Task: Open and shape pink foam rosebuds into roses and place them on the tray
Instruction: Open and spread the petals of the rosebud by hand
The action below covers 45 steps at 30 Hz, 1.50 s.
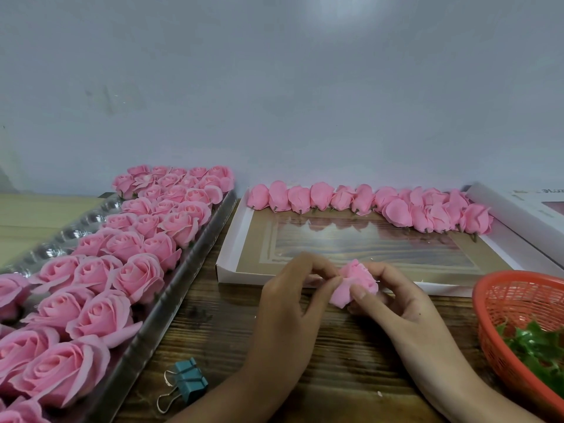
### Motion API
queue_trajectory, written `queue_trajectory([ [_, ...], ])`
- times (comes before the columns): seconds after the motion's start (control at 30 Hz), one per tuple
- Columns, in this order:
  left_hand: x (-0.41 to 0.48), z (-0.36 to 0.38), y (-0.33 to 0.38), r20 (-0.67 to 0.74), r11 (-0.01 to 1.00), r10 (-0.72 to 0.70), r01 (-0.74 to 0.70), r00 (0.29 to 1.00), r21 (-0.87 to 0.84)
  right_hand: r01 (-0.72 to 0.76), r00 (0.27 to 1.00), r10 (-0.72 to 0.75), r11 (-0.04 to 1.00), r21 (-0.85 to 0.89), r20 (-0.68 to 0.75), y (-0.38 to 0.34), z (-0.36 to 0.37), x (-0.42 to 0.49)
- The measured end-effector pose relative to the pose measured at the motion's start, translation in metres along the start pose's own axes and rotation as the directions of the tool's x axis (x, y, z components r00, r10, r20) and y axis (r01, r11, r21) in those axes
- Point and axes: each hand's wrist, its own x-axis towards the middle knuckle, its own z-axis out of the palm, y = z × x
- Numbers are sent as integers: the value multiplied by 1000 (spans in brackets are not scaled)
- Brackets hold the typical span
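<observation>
left hand (288, 302) and right hand (395, 299) both pinch one pink rosebud (357, 277); writing on the white lid (518, 206) is unreadable.

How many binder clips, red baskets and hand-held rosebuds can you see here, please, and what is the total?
Teal binder clip: 1
Red basket: 1
Held rosebud, gripped by left hand and right hand: 1
Total: 3

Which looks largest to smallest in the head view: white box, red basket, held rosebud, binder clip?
1. white box
2. red basket, though the frame edge cuts it off
3. held rosebud and binder clip look alike, so they are not ranked
</observation>
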Motion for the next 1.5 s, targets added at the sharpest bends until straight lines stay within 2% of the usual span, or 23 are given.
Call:
queue_trajectory([
  [0.27,0,-1,2,36,997,-70,71,997,-39,-21,1000,21,1000,20,3,0,-1,1],
  [0.5,-1,-1,1,-6,998,-61,61,998,-20,-27,1000,27,999,44,3,2,-2,0],
  [0.77,-2,-1,1,-22,995,-18,20,1000,102,-16,1000,16,1000,9,5,2,-1,2],
  [1.03,2,-1,-1,12,982,-165,166,986,-90,33,999,-33,999,-39,20,2,-2,1],
  [1.2,2,2,-1,58,990,9,-18,998,143,45,999,-45,999,-10,20,3,-2,1],
  [1.3,-1,4,0,106,986,-18,-1,994,169,69,997,-69,998,-12,30,3,-3,2],
  [1.5,-6,7,2,233,975,-82,30,969,219,114,993,-114,984,-137,14,4,-4,1],
])
